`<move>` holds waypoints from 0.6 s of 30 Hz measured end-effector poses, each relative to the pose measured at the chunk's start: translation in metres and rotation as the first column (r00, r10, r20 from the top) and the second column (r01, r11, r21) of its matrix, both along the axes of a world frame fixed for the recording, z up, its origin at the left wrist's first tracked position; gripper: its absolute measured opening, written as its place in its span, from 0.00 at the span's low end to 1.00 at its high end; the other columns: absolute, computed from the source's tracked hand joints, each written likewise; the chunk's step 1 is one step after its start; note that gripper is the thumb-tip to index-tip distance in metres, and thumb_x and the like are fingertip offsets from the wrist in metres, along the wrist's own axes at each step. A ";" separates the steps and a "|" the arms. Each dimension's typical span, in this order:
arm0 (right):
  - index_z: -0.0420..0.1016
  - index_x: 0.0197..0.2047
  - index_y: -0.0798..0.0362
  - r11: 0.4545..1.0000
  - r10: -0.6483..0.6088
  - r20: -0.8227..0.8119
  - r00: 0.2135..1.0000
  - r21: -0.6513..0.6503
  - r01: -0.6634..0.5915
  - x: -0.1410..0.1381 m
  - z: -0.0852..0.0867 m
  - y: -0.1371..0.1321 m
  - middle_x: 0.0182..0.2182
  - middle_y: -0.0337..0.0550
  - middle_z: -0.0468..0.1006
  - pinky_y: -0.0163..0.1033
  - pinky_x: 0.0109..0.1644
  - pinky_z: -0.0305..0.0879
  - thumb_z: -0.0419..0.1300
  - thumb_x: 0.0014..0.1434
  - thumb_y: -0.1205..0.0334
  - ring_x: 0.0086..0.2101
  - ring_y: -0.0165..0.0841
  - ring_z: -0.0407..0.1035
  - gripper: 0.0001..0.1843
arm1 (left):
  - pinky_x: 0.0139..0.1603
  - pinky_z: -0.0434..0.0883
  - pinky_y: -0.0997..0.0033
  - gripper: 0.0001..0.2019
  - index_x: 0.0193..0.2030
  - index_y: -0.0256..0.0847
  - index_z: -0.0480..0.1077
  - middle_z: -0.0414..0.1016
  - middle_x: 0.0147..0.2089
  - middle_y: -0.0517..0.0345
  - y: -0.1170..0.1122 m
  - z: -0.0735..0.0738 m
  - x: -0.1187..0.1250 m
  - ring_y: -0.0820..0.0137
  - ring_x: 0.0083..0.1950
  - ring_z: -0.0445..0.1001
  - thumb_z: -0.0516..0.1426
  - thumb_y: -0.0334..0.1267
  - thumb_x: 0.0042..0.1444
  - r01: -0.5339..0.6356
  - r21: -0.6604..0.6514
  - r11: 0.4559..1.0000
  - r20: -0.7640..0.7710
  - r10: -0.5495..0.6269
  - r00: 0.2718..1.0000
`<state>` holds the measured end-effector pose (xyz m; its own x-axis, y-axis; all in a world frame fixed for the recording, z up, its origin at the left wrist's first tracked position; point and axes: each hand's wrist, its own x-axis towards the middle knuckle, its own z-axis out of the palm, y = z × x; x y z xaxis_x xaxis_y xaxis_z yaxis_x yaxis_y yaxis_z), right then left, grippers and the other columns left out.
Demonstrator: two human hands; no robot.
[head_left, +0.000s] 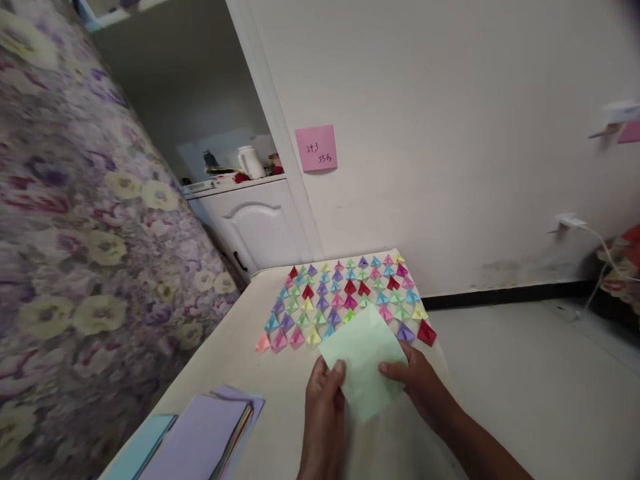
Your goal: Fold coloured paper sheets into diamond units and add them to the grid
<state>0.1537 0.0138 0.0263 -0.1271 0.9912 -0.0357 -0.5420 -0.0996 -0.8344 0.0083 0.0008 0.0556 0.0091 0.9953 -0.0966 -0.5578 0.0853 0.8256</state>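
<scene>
Both hands (323,397) (419,375) hold pale green paper (363,363) over the table (235,350).

Soft, diffuse indoor light, moderately dim and slightly grey, falls evenly over the white wall (450,133) and the pale counter (227,350); its source is out of frame. The open cabinet niche (170,90) is the murkiest area, deep grey in its upper part. A faint, broad sheen lies on the floor (515,400). Wide-angle distortion tilts the cabinet's uprights and stretches the floral curtain (100,220) toward the left edge. The white plug (571,221) at right is smeared, and a dark blur clouds the top right corner. The pink sticky note (317,148) is sharper, its handwriting visible; the small folded papers (350,287) look slightly soft.
</scene>
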 end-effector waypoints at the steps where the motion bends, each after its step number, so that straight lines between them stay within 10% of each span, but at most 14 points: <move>1: 0.72 0.42 0.56 1.000 0.016 0.002 1.000 0.005 -0.016 0.000 0.000 0.000 0.31 0.44 0.79 0.42 0.34 0.67 0.67 0.38 0.60 0.31 0.40 0.73 0.25 | 0.43 0.70 0.67 0.20 0.51 0.41 0.67 0.77 0.45 0.50 0.000 -0.003 0.002 0.63 0.41 0.76 0.60 0.37 0.49 0.004 0.002 1.000 0.011 -0.004 1.000; 18: 0.74 0.43 0.55 0.979 0.194 -0.046 0.980 -0.055 -0.197 0.007 0.005 -0.002 0.32 0.43 0.78 0.32 0.32 0.62 0.61 0.52 0.57 0.28 0.30 0.70 0.16 | 0.43 0.71 0.68 0.22 0.56 0.41 0.62 0.76 0.45 0.49 0.001 -0.010 -0.012 0.63 0.43 0.76 0.57 0.33 0.53 0.034 -0.051 0.998 0.133 -0.027 0.991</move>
<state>0.1603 0.0114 0.0318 -0.3208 0.9434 -0.0842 -0.5398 -0.2552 -0.8022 -0.0040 0.0019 0.0460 0.0560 0.9878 -0.1455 -0.6580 0.1461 0.7387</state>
